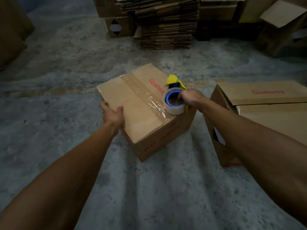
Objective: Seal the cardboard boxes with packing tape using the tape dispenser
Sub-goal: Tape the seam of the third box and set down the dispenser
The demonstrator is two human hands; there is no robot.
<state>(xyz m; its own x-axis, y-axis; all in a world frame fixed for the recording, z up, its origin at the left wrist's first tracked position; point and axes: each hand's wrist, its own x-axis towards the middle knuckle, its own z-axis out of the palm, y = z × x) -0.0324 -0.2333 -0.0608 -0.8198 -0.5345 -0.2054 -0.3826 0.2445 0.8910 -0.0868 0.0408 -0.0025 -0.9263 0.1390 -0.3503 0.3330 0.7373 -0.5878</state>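
A closed cardboard box [132, 103] with red lettering stands on the floor in the middle of the view. A strip of clear tape [146, 95] runs along its top seam, wrinkled near the right end. My right hand [191, 98] grips the yellow tape dispenser [175, 90], whose blue-cored clear roll rests on the box's right top edge. My left hand [113, 113] clasps the box's left top edge, thumb on top. A second box [265, 113] with its flaps closed but not taped sits to the right.
A tall stack of flattened cartons [166, 24] stands at the back, with more boxes [116, 27] beside it and an open box [282, 25] at the far right. Another carton [11, 30] is at the far left. Bare grey concrete floor [149, 188] lies in front.
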